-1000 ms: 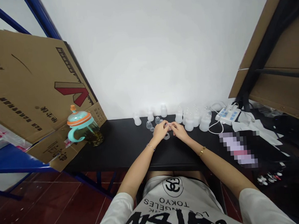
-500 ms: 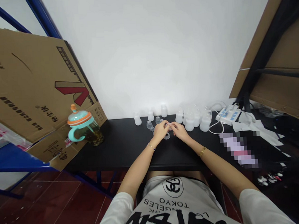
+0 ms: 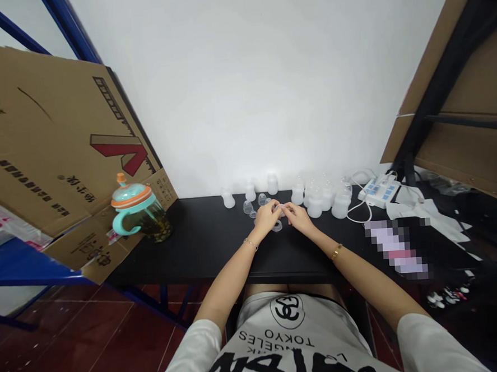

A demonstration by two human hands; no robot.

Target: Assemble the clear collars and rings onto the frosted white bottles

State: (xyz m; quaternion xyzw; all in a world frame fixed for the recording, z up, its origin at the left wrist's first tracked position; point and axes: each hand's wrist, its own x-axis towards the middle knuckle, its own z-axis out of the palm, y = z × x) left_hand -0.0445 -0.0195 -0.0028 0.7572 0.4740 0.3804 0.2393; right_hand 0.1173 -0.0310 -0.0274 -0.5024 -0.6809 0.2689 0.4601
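Visibly unmoved: left hand (image 3: 267, 218), right hand (image 3: 298, 216) | seemingly pinching small part (image 3: 282, 206) | jug (image 3: 132, 200): brownish bits (image 3: 162, 229)

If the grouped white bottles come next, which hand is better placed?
Probably the right hand: it is nearer to the grouped bottles, which stand on its side of the black table. The left hand is farther from them.

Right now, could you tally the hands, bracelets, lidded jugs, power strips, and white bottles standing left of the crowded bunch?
Hands (left hand, right hand): 2
Bracelets: 2
Lidded jug: 1
Power strip: 1
White bottles left of the crowded bunch: 3
Total: 9
The bunch overlaps too much to count.
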